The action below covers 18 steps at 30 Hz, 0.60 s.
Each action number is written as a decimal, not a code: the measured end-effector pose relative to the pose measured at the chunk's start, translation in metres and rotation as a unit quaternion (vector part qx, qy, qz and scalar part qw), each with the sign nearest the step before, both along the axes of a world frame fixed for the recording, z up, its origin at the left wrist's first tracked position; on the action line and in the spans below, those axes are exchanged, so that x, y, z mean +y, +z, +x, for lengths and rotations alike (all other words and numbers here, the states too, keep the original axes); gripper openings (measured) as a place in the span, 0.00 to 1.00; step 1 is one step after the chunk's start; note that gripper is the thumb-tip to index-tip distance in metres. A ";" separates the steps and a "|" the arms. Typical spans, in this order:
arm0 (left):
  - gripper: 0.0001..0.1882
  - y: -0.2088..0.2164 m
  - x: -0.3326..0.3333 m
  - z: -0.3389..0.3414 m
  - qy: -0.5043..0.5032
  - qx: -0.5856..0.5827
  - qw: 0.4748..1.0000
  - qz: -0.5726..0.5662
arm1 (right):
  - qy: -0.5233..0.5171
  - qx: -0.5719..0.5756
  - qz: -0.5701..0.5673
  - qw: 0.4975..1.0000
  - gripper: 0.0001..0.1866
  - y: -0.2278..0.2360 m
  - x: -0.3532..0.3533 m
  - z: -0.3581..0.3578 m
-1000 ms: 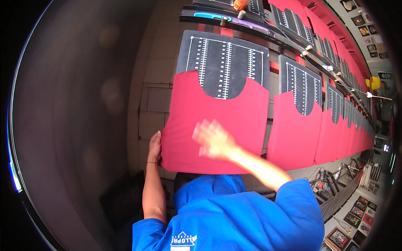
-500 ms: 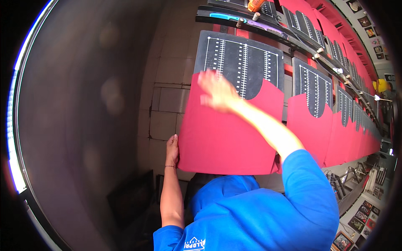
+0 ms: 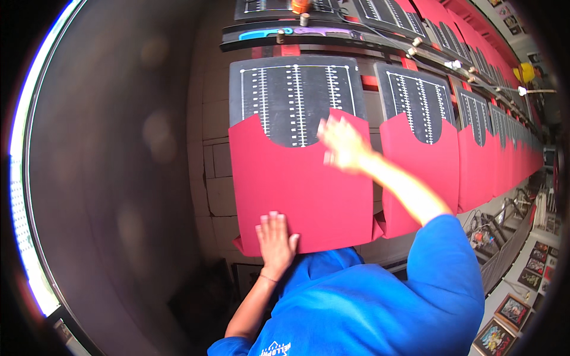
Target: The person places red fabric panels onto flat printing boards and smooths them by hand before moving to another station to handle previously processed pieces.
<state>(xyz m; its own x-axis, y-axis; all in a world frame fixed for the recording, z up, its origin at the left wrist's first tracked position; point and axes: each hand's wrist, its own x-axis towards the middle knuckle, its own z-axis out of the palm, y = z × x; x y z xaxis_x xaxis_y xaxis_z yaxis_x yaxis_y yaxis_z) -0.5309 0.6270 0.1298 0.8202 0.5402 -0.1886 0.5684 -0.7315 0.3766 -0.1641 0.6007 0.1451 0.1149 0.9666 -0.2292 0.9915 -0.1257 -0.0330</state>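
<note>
A red cut fabric panel [image 3: 297, 196] with a curved neckline lies over a black board [image 3: 279, 89] marked with white ruler scales. My left hand [image 3: 275, 243] rests flat near the panel's lower edge, fingers stretched out and holding nothing. Over the panel's upper right, beside the neckline curve, is my right hand [image 3: 345, 145]. Its fingers are extended and slightly smeared by motion; whether the palm presses on the cloth I cannot tell. The upper part of the board shows bare above the fabric.
To the right runs a row of similar boards [image 3: 409, 89] with red panels [image 3: 418, 172]. Behind them a black rail [image 3: 249, 44] carries a light-blue tool [image 3: 264, 34] and a purple tool [image 3: 323, 31]. An orange object [image 3: 300, 6] stands beyond. Framed pictures [image 3: 512, 310] lie at lower right.
My right hand has moved from the panel's upper left to its upper right. My left hand has gone from the left edge onto the cloth. The view has shifted rightward.
</note>
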 end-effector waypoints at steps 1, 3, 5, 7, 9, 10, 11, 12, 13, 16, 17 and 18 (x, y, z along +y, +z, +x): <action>0.41 -0.008 -0.011 0.012 -0.076 0.005 0.997 0.022 | -0.062 0.037 0.089 0.993 0.41 -0.012 0.003 0.048; 0.40 0.001 -0.002 0.052 -0.139 -0.003 0.990 0.012 | -0.084 -0.007 0.123 0.989 0.42 -0.034 0.001 0.085; 0.39 0.001 0.024 0.084 -0.140 -0.024 0.989 0.025 | -0.107 -0.029 0.130 0.985 0.42 -0.040 -0.016 0.062; 0.39 -0.011 0.058 0.106 -0.113 -0.051 0.989 0.084 | -0.112 0.009 0.106 0.988 0.43 -0.022 -0.057 0.005; 0.39 -0.016 0.078 0.130 -0.110 -0.048 0.985 0.121 | -0.108 0.080 0.052 0.989 0.42 -0.011 -0.125 -0.080; 0.40 -0.016 0.083 0.143 -0.114 -0.041 0.984 0.129 | -0.087 0.104 0.042 0.990 0.41 -0.010 -0.162 -0.125; 0.41 -0.015 0.082 0.157 -0.129 -0.028 0.985 0.114 | -0.084 0.114 0.026 0.990 0.41 -0.013 -0.195 -0.168; 0.41 -0.011 0.080 0.168 -0.160 -0.038 0.979 0.117 | -0.100 0.113 0.001 0.989 0.40 -0.023 -0.219 -0.206; 0.41 -0.013 0.077 0.177 -0.197 -0.045 0.973 0.110 | -0.135 0.172 -0.013 0.976 0.40 -0.028 -0.234 -0.232; 0.41 -0.008 0.038 0.189 -0.339 -0.093 0.929 0.112 | -0.315 0.189 0.102 0.925 0.41 -0.027 -0.239 -0.288; 0.41 -0.010 0.015 0.179 -0.406 -0.112 0.902 0.095 | -0.393 0.184 0.152 0.888 0.41 -0.027 -0.234 -0.303; 0.40 -0.008 -0.008 0.163 -0.470 -0.126 0.870 0.078 | -0.474 0.197 0.208 0.832 0.39 -0.023 -0.227 -0.319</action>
<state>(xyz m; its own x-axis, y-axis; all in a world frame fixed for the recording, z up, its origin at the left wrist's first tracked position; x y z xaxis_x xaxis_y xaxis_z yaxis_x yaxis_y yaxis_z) -0.3683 0.6189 0.1219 0.9184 -0.3879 0.0775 -0.3944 -0.8823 0.2570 -0.4834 0.3733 0.1218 0.8669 0.4887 -0.0981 0.3544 -0.7427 -0.5681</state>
